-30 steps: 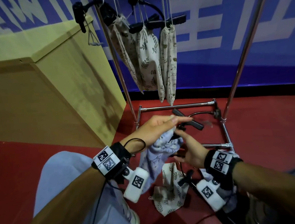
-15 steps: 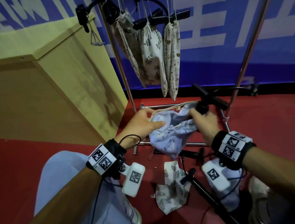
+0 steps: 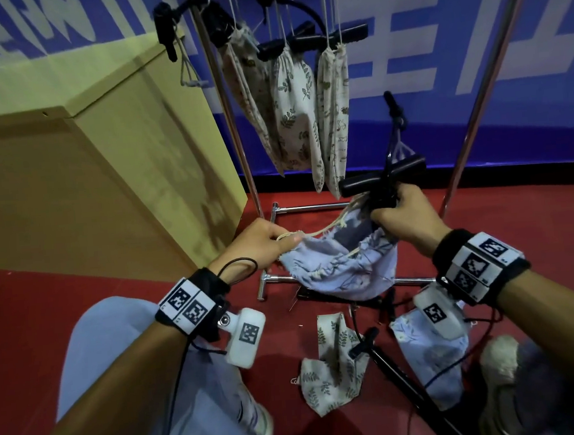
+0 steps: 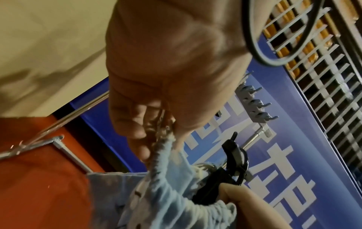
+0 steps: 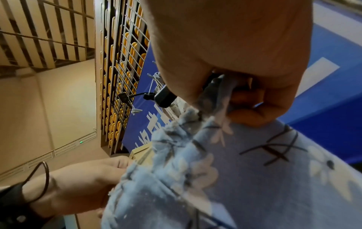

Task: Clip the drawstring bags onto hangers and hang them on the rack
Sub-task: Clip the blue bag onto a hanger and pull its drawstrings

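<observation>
A pale blue drawstring bag (image 3: 344, 267) hangs stretched between my hands above the rack's base. My left hand (image 3: 263, 243) pinches its gathered rim and cream drawstring (image 4: 160, 139) at the left corner. My right hand (image 3: 406, 218) grips a black clip hanger (image 3: 382, 177) together with the bag's right corner (image 5: 211, 99); the hanger's hook (image 3: 394, 112) points up. Whether the clip bites the cloth is hidden by my fingers. Several cream leaf-print bags (image 3: 294, 113) hang on black hangers from the rack (image 3: 233, 125).
On the red floor lie a cream leaf-print bag (image 3: 328, 361), another pale blue bag (image 3: 437, 360) and spare black hangers (image 3: 393, 370). A tall yellow-brown box (image 3: 96, 170) stands left of the rack. A blue banner wall closes the back. My knee (image 3: 124, 350) is at lower left.
Both hands have risen from the floor with the blue bag and hanger. The bag is now pulled wider between them, and the hanger stands more upright.
</observation>
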Demonstrator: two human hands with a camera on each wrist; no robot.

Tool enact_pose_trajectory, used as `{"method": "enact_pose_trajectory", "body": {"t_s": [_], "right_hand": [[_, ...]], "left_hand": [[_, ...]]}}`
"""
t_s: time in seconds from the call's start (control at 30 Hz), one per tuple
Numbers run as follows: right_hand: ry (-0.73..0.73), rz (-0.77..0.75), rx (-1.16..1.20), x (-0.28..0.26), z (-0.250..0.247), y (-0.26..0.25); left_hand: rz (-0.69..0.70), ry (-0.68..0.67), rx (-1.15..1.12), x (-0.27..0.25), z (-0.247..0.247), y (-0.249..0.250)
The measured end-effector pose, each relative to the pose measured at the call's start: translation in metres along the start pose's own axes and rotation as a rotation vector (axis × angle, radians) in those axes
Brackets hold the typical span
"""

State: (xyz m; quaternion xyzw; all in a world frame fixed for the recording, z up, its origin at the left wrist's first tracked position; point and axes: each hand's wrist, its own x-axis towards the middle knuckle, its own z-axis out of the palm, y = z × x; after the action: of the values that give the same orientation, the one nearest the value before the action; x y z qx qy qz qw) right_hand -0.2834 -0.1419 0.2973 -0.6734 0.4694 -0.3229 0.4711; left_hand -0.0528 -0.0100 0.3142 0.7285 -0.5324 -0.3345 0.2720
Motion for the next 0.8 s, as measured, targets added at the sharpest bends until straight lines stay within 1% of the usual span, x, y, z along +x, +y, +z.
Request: {"method": "enact_pose_trajectory", "body": {"t_s": [0.07,0.13,0.27,0.37,0.4,0.47,0.53,0.6,0.73,0.8], "right_hand": [[-0.038,0.019,0.018,-0.002,0.001,-0.001],[-0.047,0.043,0.032,-0.005,0.002,-0.004],[-0.068,0.073,0.037,-0.004,0.001,-0.003],[-0.141,0.101,-0.035,-0.003,0.001,0.000],[-0.171,0.108,-0.062,-0.005,0.002,-0.001],[-0.235,0.115,-0.094,-0.010,0.003,-0.003],[-0.279,0.115,-0.090,-0.013,0.004,-0.006],[-0.291,0.124,-0.071,-0.014,0.004,-0.008],[-0.271,0.157,-0.043,-0.015,0.006,-0.007],[-0.254,0.167,-0.015,-0.015,0.007,-0.007]], "left_hand": [[-0.013,-0.015,-0.070,-0.001,-0.002,0.002],[-0.018,0.012,-0.132,0.000,-0.005,0.005],[-0.059,0.177,-0.212,0.005,-0.009,0.007],[-0.154,0.244,-0.469,0.010,-0.011,0.006],[-0.190,0.248,-0.575,0.010,-0.013,0.007],[-0.233,0.238,-0.679,0.011,-0.014,0.008],[-0.232,0.241,-0.658,0.012,-0.012,0.007],[-0.212,0.269,-0.612,0.013,-0.009,0.006],[-0.207,0.309,-0.577,0.019,-0.004,-0.001],[-0.248,0.298,-0.472,0.024,-0.002,-0.008]]}}
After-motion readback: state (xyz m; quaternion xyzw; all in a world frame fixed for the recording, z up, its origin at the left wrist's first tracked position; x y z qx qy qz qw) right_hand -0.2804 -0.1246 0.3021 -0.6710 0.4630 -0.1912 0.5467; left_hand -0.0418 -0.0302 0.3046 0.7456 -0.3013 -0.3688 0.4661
